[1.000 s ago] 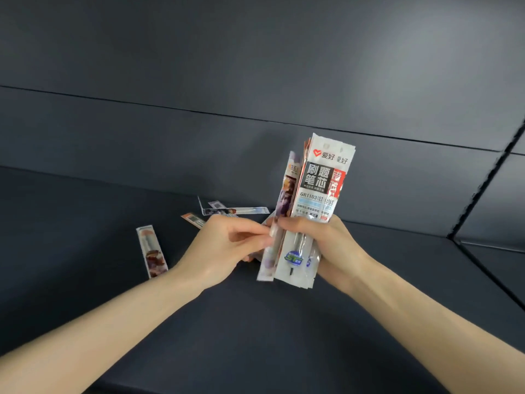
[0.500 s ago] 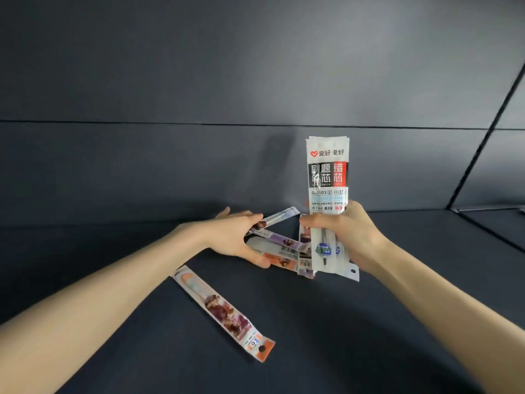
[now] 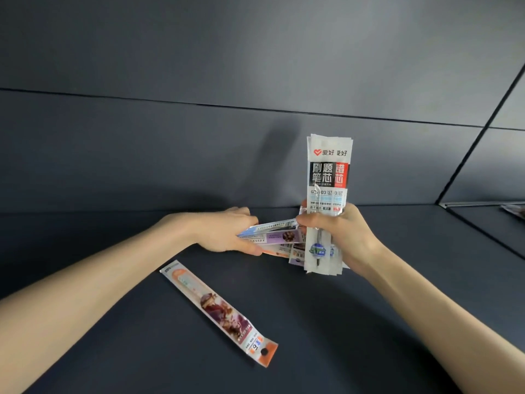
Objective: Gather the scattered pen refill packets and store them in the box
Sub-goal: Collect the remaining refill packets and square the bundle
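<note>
Right hand (image 3: 339, 237) is clamped around a stack (image 3: 328, 177) of white refill packets, held upright, black-and-red label facing the camera, lower ends sticking out below the fist. Left hand (image 3: 227, 233) has fingers closed on a fan of flat packets (image 3: 277, 237), lying roughly level and pointing right; their far ends reach the upright stack and the right thumb, some tucked behind it. Exact count in the fan is unclear, at least three or four overlap. One loose packet (image 3: 218, 311), orange-edged with a picture print, lies flat and diagonal on the dark shelf (image 3: 369, 336), toward the near edge, apart from both hands, below the left wrist. Something small sits at the shelf's far right edge (image 3: 514, 209), too cropped to identify. Box is not in view.
</note>
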`<act>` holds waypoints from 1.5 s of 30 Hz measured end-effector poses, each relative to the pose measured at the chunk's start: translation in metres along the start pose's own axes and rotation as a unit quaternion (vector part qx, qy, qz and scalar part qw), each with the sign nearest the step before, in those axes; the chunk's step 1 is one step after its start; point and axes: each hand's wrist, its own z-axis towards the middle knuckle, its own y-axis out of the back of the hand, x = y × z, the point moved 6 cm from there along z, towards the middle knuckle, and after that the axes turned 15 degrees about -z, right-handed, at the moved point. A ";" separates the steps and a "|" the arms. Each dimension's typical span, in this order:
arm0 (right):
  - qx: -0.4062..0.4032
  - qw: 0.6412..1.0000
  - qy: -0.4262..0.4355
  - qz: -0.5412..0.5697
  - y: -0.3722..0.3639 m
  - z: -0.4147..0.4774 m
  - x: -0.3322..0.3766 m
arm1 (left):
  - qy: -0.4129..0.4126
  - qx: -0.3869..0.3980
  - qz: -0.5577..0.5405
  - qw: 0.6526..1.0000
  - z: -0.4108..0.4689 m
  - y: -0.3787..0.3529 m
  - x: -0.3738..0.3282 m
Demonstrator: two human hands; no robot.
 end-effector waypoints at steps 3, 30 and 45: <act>-0.006 1.000 0.008 -0.009 0.001 -0.001 0.000 | 0.000 -0.009 -0.001 1.000 -0.007 0.003 -0.005; 0.081 0.982 0.072 0.152 0.047 -0.036 0.022 | -0.070 -0.363 -0.471 0.801 -0.064 -0.001 -0.108; 0.188 0.939 0.115 0.265 0.080 -0.037 0.030 | -0.050 -0.291 -0.572 0.765 -0.024 -0.041 -0.145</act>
